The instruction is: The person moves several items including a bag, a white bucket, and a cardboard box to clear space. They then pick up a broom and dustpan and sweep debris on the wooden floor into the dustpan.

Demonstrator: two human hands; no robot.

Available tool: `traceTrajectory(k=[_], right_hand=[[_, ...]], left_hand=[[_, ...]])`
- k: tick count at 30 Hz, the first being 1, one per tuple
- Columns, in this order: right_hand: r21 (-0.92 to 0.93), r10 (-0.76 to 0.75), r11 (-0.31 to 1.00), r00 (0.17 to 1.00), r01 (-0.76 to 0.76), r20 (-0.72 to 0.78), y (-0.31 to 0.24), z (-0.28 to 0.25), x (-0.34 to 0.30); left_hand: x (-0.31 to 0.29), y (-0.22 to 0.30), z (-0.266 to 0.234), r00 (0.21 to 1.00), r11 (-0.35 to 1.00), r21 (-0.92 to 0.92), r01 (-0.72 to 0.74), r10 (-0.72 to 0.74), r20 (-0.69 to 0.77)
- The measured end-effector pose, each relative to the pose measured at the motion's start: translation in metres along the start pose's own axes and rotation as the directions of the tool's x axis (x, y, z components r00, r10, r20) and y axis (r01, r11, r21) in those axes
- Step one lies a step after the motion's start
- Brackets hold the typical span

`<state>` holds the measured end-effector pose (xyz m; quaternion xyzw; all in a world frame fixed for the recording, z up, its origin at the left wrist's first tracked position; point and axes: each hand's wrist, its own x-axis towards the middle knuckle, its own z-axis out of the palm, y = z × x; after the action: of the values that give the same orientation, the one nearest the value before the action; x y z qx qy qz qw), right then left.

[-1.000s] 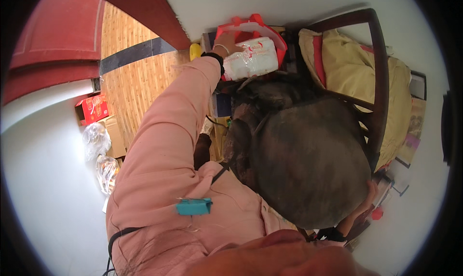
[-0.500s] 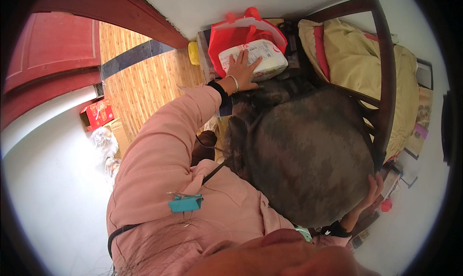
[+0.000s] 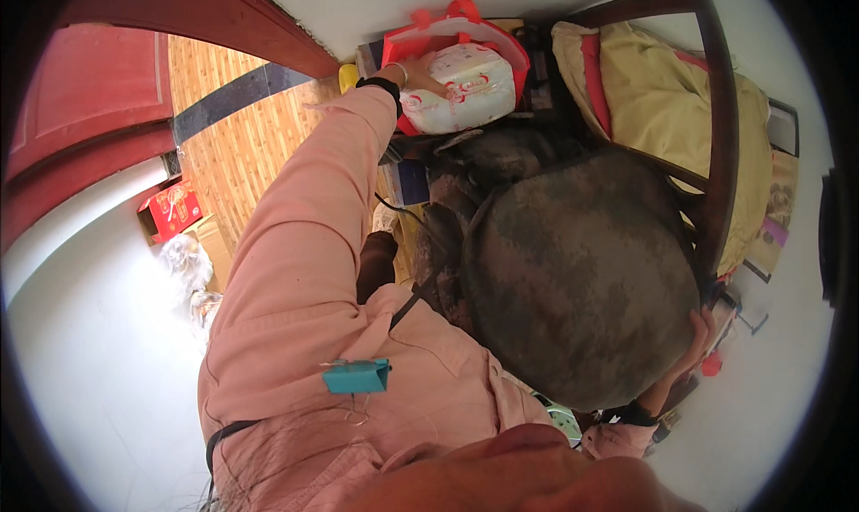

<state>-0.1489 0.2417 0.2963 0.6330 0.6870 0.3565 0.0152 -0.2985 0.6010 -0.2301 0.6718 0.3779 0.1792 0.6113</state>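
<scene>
A white plastic-wrapped package [image 3: 476,89] with red markings sits in the mouth of a red bag [image 3: 521,54] against the wall. My left hand [image 3: 417,75] grips the package's left side; its thumb lies over the face and the other fingers are mostly hidden. My right hand [image 3: 694,349] is closed on the lower right rim of a round, dark mottled chair seat [image 3: 582,279]. The chair's dark wooden back frame [image 3: 723,145] rises at the right. Bunched dark cloth [image 3: 501,154] lies between the seat and the bag.
Beyond the chair frame lies a yellow padded cloth [image 3: 658,96] with red trim. At the left are a red box [image 3: 172,209] and clear plastic wrapping [image 3: 183,266] beside the wood-patterned floor [image 3: 224,167]. A red door [image 3: 94,100] stands farther left.
My left hand has moved from the package's top to its left side. The package has turned and shifted up and left, deeper into the red bag. My right hand keeps its hold.
</scene>
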Motion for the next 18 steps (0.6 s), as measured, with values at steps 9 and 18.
traceTrajectory(k=[9, 18], right_hand=[[0.008, 0.016, 1.0, 1.0, -0.016, -0.003, 0.0, 0.005, 0.0], [0.013, 0.017, 1.0, 1.0, -0.017, -0.003, 0.007, 0.002, -0.01]], left_hand=[[-0.033, 0.015, 0.001, 0.991, 0.997, 0.076, 0.016, -0.026, 0.129], [-0.033, -0.035, 0.038, 0.995, 0.977, -0.194, -0.094, 0.085, -0.056]])
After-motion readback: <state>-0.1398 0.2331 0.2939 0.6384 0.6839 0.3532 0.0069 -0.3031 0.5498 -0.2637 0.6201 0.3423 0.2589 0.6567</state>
